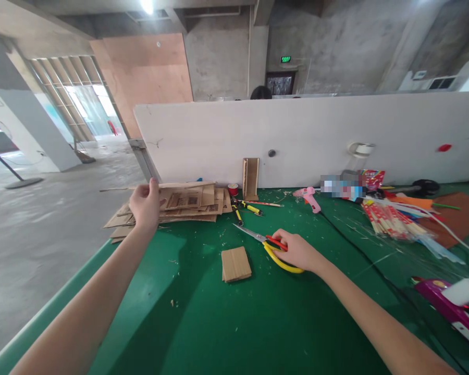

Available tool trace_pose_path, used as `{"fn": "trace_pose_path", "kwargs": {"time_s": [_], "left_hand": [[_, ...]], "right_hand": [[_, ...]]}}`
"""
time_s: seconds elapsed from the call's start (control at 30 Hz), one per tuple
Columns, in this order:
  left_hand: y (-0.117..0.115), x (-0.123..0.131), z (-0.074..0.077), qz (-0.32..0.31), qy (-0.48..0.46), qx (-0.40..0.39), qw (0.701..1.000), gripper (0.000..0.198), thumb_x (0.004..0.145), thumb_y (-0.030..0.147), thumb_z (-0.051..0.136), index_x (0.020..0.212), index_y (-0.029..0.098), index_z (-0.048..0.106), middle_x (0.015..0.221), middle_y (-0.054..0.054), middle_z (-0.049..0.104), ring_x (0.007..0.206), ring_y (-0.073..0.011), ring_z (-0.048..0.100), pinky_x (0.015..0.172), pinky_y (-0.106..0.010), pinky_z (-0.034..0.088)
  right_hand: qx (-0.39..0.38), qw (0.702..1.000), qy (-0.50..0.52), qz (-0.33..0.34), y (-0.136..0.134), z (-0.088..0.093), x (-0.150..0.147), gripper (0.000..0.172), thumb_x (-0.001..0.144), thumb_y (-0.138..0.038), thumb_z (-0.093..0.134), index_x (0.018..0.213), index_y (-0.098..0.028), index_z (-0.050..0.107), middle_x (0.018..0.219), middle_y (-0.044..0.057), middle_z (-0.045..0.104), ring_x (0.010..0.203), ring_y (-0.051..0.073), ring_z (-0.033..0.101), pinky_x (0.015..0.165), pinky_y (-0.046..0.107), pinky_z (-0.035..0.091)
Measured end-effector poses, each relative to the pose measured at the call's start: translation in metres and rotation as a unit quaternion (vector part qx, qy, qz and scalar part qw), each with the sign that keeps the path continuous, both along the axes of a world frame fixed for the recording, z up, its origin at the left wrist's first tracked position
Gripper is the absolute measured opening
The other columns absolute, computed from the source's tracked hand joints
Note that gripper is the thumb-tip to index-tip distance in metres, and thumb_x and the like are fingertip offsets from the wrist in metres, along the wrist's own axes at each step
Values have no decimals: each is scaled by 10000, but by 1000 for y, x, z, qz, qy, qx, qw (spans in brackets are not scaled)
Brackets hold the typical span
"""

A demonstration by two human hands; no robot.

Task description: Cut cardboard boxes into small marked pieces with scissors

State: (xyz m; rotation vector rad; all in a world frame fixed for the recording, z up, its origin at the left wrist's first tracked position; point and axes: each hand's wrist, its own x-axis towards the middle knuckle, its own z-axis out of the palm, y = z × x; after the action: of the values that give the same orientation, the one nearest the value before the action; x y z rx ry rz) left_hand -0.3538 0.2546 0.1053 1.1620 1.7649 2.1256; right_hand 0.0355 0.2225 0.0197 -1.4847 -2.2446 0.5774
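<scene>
The left hand (144,205) is at the cardboard pile (191,205); whether its grip pinches anything, I cannot tell. Small cardboard squares (236,264) lie nearer the right hand (295,250), its grip closed around scissors (273,256) pointing left and away.

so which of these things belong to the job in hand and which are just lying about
Seemingly part of the job:
scissors, held in the right hand
cardboard stack, by the left hand
small cardboard squares, near the scissors

Probably just lying about, untouched now:
pink glue gun
yellow-handled tool
bundled sticks
</scene>
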Motion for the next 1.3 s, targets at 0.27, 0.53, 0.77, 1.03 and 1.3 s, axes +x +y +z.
{"fn": "trace_pose_path", "kwargs": {"time_s": [0.27, 0.53, 0.77, 1.03, 1.3], "left_hand": [[-56, 43, 21, -57, -89, 102, 989, 135, 634, 157, 617, 736, 158, 530, 634, 43, 489, 545, -70, 481, 463, -156, 379], [-84, 79, -7, -142, -216, 47, 965, 428, 706, 227, 695, 1116, 241, 573, 1032, -31, 649, 798, -136, 641, 705, -246, 526], [-88, 79, -30, -253, -323, -84, 908, 361, 723, 264, 682, 1081, 247, 637, 979, -54, 705, 689, -198, 684, 585, -304, 563], [-85, 64, -36, -260, -452, -86, 849, 205, 781, 225, 552, 955, 180, 649, 880, -49, 715, 718, -210, 682, 704, -361, 579], [-86, 77, -39, -288, -456, -11, 842, 223, 729, 62, 581, 903, 170, 670, 842, -8, 709, 708, -132, 665, 627, -229, 566]], "right_hand": [[-53, 932, 354, -61, 6, -10, -4, 381, 561, -325, 749, 836, -223, 505, 658, -55, 551, 582, 125, 500, 555, 247, 377], [-207, 835, 506, -60, -8, -3, -19, 425, 775, -610, 513, 677, -212, 405, 511, -76, 403, 349, 42, 285, 326, 183, 215], [-327, 788, 521, -28, -8, 9, -12, 504, 827, -648, 366, 624, -192, 442, 468, -58, 399, 314, 35, 233, 284, 151, 190], [-446, 804, 393, 10, -9, 11, -5, 342, 821, -431, 438, 590, -179, 453, 408, -75, 329, 300, 30, 221, 299, 139, 170], [-291, 880, 375, -17, -20, 7, -26, 277, 696, -386, 650, 782, -210, 455, 579, -42, 563, 422, 89, 478, 360, 184, 314]]}}
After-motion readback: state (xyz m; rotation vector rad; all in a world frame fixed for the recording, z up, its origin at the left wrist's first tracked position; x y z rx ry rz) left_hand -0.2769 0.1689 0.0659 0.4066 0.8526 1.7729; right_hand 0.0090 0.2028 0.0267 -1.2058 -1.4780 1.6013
